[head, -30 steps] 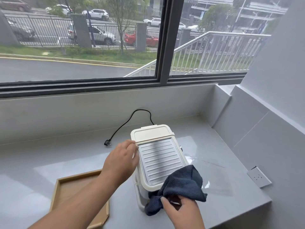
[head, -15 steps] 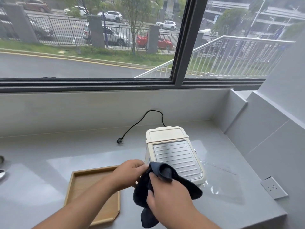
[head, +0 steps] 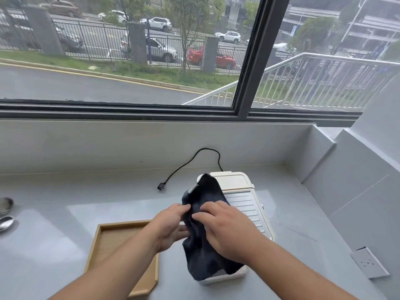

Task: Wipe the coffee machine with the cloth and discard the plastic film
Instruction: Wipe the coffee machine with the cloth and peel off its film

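Head view: the cloth [head: 203,239] is gripped by both closed hands, left hand [head: 171,226] and right hand [head: 227,230], over the coffee machine [head: 240,191], which could be tipped by excess pressure.

Dark blue cloth [head: 202,241] covers the cream coffee machine's [head: 236,182] left side and front; two shiny metal objects [head: 5,211] run off the left edge.
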The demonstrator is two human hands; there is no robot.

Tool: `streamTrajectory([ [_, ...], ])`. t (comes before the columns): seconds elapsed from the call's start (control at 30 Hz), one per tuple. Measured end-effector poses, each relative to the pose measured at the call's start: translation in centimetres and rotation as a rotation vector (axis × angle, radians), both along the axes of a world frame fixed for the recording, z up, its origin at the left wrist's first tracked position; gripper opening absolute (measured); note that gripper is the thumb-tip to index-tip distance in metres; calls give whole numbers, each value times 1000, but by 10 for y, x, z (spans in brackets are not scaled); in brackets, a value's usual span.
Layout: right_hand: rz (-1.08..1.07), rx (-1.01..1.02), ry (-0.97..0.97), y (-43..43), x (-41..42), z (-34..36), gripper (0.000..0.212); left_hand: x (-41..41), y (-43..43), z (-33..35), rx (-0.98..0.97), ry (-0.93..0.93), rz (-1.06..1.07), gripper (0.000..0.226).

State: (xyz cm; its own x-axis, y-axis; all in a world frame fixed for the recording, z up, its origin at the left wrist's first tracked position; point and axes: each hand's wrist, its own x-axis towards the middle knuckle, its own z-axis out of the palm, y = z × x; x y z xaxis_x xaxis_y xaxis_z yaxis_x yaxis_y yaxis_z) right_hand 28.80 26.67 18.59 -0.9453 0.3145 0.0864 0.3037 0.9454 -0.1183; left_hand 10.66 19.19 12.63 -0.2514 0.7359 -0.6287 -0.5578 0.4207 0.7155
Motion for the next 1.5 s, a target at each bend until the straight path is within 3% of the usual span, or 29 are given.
streamTrajectory([
  [0.13,-66,-3,27,18,32,-5,32,-5,30,-3,-24,117,179,10],
  [0.37,-199,-2,-16,37,54,-14,47,-13,80,-5,-15,297,297,5],
  [0.5,-255,-64,-27,39,63,-23,54,-10,93,10,6,432,276,11],
  [0.7,-293,-156,-68,39,62,-29,59,3,90,-3,129,490,2,50],
  [1.0,-279,-107,-189,47,61,-39,66,-12,103,-28,259,107,112,26],
  [1.1,-281,-95,-190,47,62,-40,64,-25,98,-38,183,102,221,16],
  [1.17,-281,-91,-193,47,61,-40,64,-30,91,-54,27,298,210,9],
  [1.27,-279,-91,-192,47,61,-40,65,-27,75,-85,-189,565,68,14],
  [1.4,-280,-101,-193,47,61,-40,65,-6,58,-119,-255,602,-196,28],
  [1.5,-281,-99,-192,47,61,-40,67,11,43,-132,-300,611,-260,33],
])
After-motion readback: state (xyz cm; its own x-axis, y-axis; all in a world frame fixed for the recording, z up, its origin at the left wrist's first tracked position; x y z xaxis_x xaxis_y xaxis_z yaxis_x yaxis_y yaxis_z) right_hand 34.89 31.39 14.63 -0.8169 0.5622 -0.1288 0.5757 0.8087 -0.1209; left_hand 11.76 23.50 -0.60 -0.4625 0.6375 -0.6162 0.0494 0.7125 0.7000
